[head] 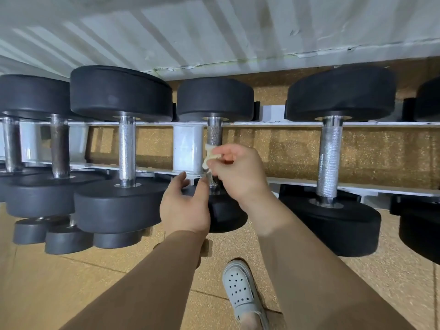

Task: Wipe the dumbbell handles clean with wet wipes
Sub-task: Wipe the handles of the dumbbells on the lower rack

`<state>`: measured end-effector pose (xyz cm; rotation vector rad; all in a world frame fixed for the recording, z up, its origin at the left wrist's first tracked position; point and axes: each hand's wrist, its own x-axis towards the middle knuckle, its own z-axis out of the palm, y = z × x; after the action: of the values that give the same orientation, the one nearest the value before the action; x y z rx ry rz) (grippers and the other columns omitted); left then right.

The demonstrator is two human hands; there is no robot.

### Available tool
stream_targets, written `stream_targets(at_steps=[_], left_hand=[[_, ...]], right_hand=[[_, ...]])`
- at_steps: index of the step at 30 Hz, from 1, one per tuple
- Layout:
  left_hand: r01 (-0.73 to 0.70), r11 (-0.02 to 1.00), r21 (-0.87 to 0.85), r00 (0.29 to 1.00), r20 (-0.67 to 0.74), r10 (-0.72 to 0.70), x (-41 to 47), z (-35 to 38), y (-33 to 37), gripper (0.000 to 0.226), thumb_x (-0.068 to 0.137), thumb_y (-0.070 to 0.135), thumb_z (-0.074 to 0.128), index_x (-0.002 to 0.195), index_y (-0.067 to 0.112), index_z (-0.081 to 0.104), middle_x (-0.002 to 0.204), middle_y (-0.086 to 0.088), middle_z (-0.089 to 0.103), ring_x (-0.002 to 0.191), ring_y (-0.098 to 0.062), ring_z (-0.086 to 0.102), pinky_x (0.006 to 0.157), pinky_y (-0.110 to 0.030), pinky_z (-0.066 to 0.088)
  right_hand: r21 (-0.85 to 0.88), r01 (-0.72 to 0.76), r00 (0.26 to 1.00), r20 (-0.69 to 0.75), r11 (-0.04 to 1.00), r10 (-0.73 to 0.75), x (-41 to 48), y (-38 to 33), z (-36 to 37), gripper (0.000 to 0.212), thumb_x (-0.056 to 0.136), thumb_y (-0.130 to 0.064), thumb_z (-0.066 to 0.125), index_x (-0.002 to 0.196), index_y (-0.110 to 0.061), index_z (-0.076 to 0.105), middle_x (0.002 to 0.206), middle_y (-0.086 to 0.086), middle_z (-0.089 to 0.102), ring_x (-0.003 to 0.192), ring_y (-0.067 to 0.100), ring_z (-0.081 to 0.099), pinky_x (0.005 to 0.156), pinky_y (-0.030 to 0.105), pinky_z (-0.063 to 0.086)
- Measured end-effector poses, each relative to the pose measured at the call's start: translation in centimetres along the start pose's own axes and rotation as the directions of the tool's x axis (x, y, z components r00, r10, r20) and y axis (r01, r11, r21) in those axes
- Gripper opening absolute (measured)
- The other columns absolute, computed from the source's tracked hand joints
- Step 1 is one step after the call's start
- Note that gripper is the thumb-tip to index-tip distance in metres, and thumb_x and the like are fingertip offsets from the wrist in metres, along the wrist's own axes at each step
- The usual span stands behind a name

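While pinching the crumpled wet wipe point(209, 154) in the right hand point(235, 172) against the knurled handle point(214, 136) of the middle dumbbell point(215, 101) on the white rack point(187, 148), steadying its near head with the left hand point(184, 206), fingers loose and spread. Midway through the wiping step, seemingly at the lower half of the bar, though contact hidden behind the knuckles. Calls next for sliding the wipe toward the far head, twisting round the bar, then shifting to the neighbouring handle point(329, 158) on the right.
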<state>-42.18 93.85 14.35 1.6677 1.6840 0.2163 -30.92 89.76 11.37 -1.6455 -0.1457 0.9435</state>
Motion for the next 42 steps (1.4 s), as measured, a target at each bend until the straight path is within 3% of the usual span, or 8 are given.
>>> stream_targets(at_steps=[6,10,13,19,26,32,35,42], left_hand=[[0.014,1.0,0.001,1.0,0.02,-0.014,0.4,-0.1,-0.4,0.074,0.072,0.062,0.058,0.138,0.028,0.058,0.122,0.014,0.065,0.119,-0.012,0.057,0.11,-0.042,0.042],[0.005,1.0,0.01,1.0,0.024,-0.006,0.4,-0.1,-0.6,0.065,0.081,0.056,0.063,0.139,0.027,0.057,0.124,0.012,0.065,0.121,-0.013,0.057,0.11,-0.041,0.042],[0.004,1.0,-0.005,1.0,0.027,-0.003,0.2,-0.1,-0.5,0.072,0.076,0.062,0.059,0.139,0.027,0.057,0.125,0.012,0.064,0.121,-0.013,0.057,0.108,-0.04,0.043],[0.014,1.0,-0.017,0.999,0.051,-0.013,0.5,-0.5,-0.4,0.078,0.071,0.06,0.061,0.141,0.026,0.055,0.126,0.013,0.064,0.122,-0.012,0.056,0.111,-0.039,0.041],[0.045,0.999,-0.029,0.997,0.058,-0.043,0.6,-0.7,0.0,0.08,0.068,0.057,0.063,0.14,0.024,0.056,0.124,0.011,0.064,0.12,-0.012,0.058,0.112,-0.039,0.04],[0.044,0.998,-0.034,0.997,0.062,-0.042,0.4,-0.8,0.1,0.08,0.068,0.057,0.062,0.141,0.025,0.055,0.126,0.01,0.064,0.121,-0.012,0.058,0.113,-0.043,0.04],[0.042,0.998,-0.045,0.997,0.059,-0.039,0.6,-0.7,-0.1,0.079,0.07,0.055,0.062,0.142,0.025,0.053,0.127,0.011,0.063,0.122,-0.012,0.057,0.113,-0.041,0.04],[-0.003,1.0,-0.021,0.999,0.052,0.004,0.3,-0.8,-0.3,0.07,0.082,0.048,0.067,0.146,0.024,0.05,0.139,0.008,0.059,0.131,-0.015,0.051,0.115,-0.038,0.036]], right_hand=[[-0.065,0.168,0.971,-0.164,0.984,-0.177,2.2,-1.6,0.6,0.004,0.091,-0.017,0.068,0.095,-0.018,0.069,0.077,-0.014,0.061,0.069,-0.005,0.057,0.063,0.008,0.043],[-0.166,0.034,0.999,0.031,0.985,-0.03,0.6,-0.2,-0.4,0.009,0.089,-0.015,0.07,0.083,-0.022,0.068,0.089,-0.007,0.07,0.077,0.009,0.064,0.073,0.025,0.052],[-0.108,-0.138,0.974,0.166,0.985,0.155,-0.7,0.3,-1.3,0.013,0.09,-0.012,0.069,0.082,-0.022,0.065,0.087,-0.009,0.067,0.064,0.007,0.06,0.059,0.019,0.048],[0.205,-0.125,0.991,-0.023,0.971,0.132,2.8,-1.8,0.1,0.009,0.099,-0.019,0.057,0.094,-0.019,0.063,0.091,-0.003,0.065,0.07,0.01,0.051,0.069,0.031,0.048],[-0.154,-0.052,0.977,0.198,0.987,0.082,-1.2,1.2,-1.1,0.016,0.098,-0.021,0.058,0.084,-0.027,0.06,0.086,-0.009,0.06,0.077,0.007,0.055,0.067,0.025,0.04],[0.057,0.035,0.996,-0.089,0.998,-0.03,2.3,-0.8,0.5,0.007,0.096,-0.017,0.063,0.09,-0.019,0.066,0.078,-0.014,0.063,0.07,0.005,0.058,0.07,0.028,0.049],[-0.052,0.156,0.969,-0.188,0.986,-0.164,3.3,-2.0,0.6,0.008,0.093,-0.019,0.067,0.097,-0.014,0.072,0.087,-0.009,0.068,0.081,0.005,0.063,0.077,0.022,0.051],[-0.439,0.228,0.973,0.119,0.869,-0.196,-1.5,0.0,-0.5,0.007,0.088,-0.017,0.067,0.087,-0.023,0.071,0.076,-0.017,0.065,0.073,0.001,0.06,0.067,0.022,0.049]])
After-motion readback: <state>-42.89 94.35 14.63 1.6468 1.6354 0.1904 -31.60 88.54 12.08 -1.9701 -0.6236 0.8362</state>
